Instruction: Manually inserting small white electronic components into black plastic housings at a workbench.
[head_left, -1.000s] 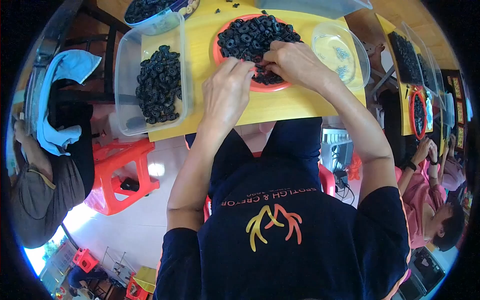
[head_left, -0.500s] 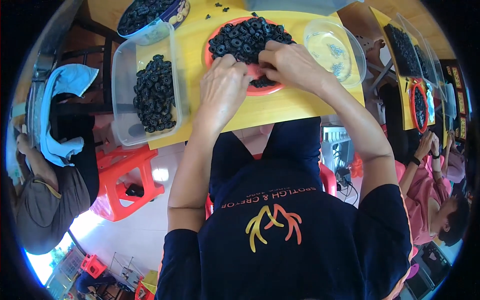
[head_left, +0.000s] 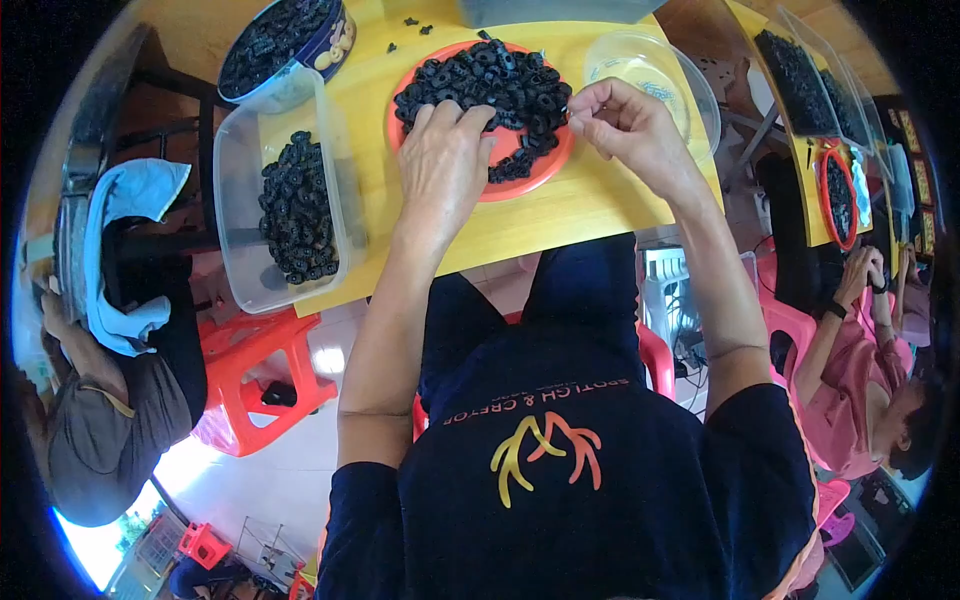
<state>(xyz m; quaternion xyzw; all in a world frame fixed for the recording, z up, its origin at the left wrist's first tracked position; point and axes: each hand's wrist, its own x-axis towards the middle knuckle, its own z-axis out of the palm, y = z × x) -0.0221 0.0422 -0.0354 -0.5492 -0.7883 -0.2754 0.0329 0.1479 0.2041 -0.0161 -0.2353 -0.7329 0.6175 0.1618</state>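
On the yellow table, a round red plate (head_left: 549, 178) holds a heap of small black ring-shaped parts (head_left: 480, 85). My left hand (head_left: 445, 165) rests at the plate's left side, its fingers curled down onto the parts; its fingertips are partly hidden. My right hand (head_left: 635, 135) is raised past the plate's right rim, thumb and forefinger pinched together. What is in that pinch is too small to name. Just beyond it stands a clear round container (head_left: 612, 70) with small silvery pieces (head_left: 657, 90) inside.
To the left stands a clear rectangular box (head_left: 232, 205) with more black parts (head_left: 298, 210). Behind it is a dark blue tub (head_left: 338, 28) of black parts. Loose bits (head_left: 426, 30) lie near the far edge. People sit at left (head_left: 120, 430) and right (head_left: 850, 410). A red stool (head_left: 265, 365) stands left.
My right hand has moved from the front of the heap to the right, off the plate's rim. My left hand stays by the parts. The whole view has shifted slightly.
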